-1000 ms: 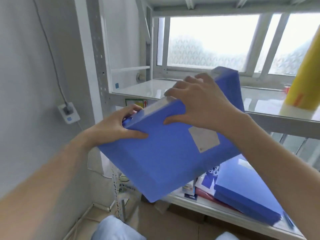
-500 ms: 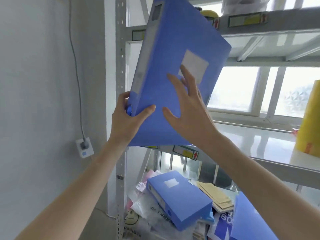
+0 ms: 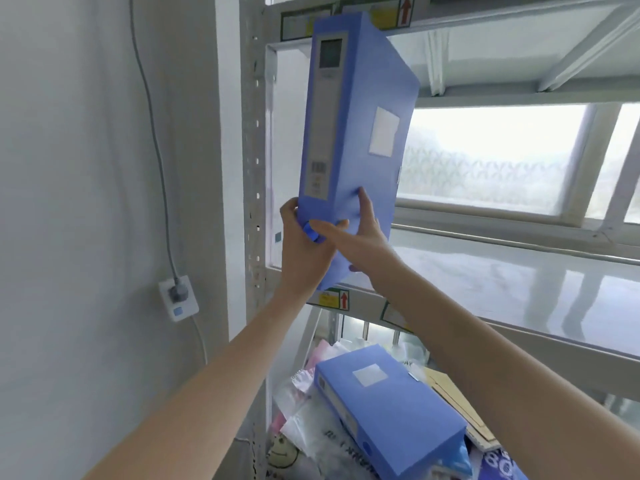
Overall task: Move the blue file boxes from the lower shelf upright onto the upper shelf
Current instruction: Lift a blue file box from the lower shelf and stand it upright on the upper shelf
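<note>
While both hands support it, the blue file box (image 3: 360,140) stands nearly upright above the upper shelf (image 3: 519,292).
Head view: left hand (image 3: 301,251) grip wraps the lower spine corner; right hand (image 3: 360,237) presses flat, fingers spread, against the cover. A second blue file box (image 3: 391,420) lies flat on the lower shelf.

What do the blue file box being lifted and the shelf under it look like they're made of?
The blue file box, held near upright by the left hand and right hand, looks like matte plastic sheet: even colour, creased edges, pale labels stuck on. The upper shelf looks like a glossy white board, since it mirrors the window, on a grey painted metal frame, judging by the punched upright.
</note>
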